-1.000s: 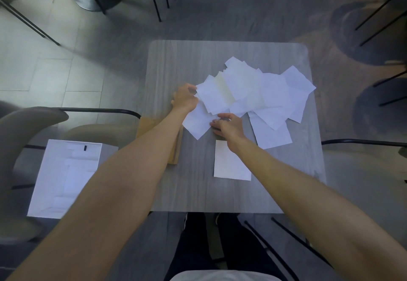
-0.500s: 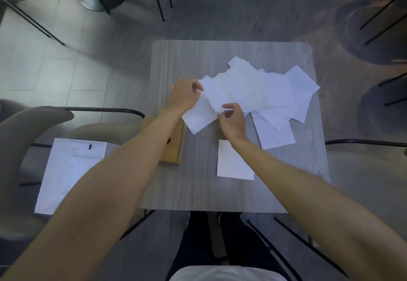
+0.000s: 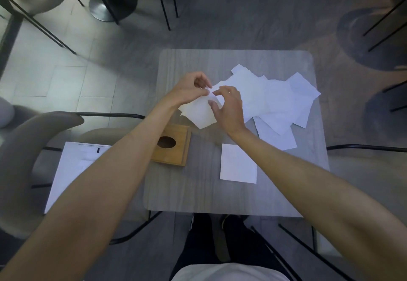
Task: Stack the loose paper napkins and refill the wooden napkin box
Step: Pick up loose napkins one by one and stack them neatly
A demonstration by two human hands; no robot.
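Fingers of both hands, left hand and right hand, pinch one napkin together; loose napkins spread right of them, wooden box below.

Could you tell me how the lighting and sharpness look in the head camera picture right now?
Head view: dim and bluish over the table; brighter light falls on the floor tiles at left; wide-angle bending curves the edges; the hands, left and right, look slightly soft.
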